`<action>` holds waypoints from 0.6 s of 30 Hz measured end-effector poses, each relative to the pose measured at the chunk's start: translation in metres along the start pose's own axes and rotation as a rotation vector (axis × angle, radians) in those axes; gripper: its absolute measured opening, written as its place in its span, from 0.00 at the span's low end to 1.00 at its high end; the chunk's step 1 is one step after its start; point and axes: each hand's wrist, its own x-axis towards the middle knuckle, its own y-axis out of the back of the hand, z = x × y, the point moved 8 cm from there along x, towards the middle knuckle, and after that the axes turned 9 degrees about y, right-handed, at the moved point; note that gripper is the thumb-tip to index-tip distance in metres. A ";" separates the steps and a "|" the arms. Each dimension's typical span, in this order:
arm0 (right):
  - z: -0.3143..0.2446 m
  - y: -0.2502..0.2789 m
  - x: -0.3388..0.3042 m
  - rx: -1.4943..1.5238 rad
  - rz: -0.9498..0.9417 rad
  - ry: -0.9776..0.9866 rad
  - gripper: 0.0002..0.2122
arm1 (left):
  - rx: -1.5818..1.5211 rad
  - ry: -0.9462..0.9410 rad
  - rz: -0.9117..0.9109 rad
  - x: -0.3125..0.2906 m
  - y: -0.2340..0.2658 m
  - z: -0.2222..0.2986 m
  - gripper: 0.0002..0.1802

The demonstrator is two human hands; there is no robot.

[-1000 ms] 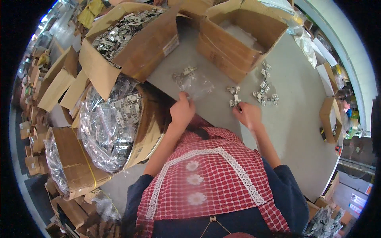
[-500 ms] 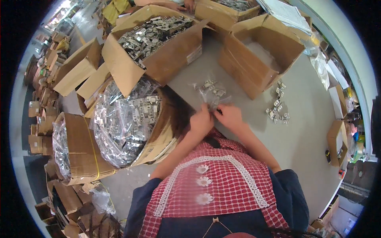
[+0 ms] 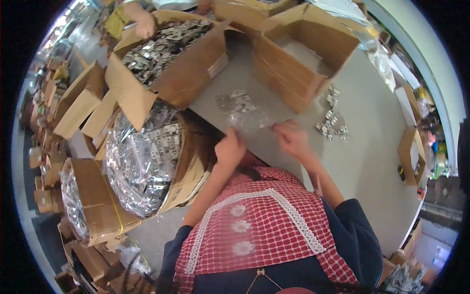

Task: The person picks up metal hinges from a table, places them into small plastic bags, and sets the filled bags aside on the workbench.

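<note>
A clear plastic bag (image 3: 247, 119) with several small silvery metal fittings (image 3: 240, 101) in it lies on the grey tabletop in front of me. At its near left edge, my left hand (image 3: 230, 148) has its fingers closed on the plastic. My right hand (image 3: 292, 139) is closed by the bag's right corner, thumb and fingers pinched together; motion blurs it, and the plastic seems to stretch between both hands. To the right of my right hand lies a loose row of similar metal fittings (image 3: 330, 117).
A carton (image 3: 183, 81) heaped with metal fittings stands far left; another person's hand (image 3: 145, 25) is over it. Nearer left, a carton (image 3: 188, 171) holds filled plastic bags (image 3: 142, 166). A deep open carton (image 3: 284, 81) stands beyond the bag. A small carton (image 3: 410, 157) sits at the table's right edge.
My hands have moved apart, spreading the bag's near edge, and the fittings lie flatter in it. The other person's hand has come over the far left carton. The view has shifted slightly.
</note>
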 end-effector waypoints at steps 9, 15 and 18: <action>0.124 0.173 -0.129 -1.068 0.289 -0.705 0.09 | -0.083 0.000 0.019 0.007 0.000 0.007 0.13; 0.075 0.132 -0.105 -0.328 0.147 -0.656 0.10 | -0.036 -0.006 -0.010 0.011 -0.007 -0.004 0.13; 0.039 0.102 -0.091 -0.281 0.301 -0.631 0.11 | -0.069 -0.014 0.044 0.008 -0.007 -0.006 0.13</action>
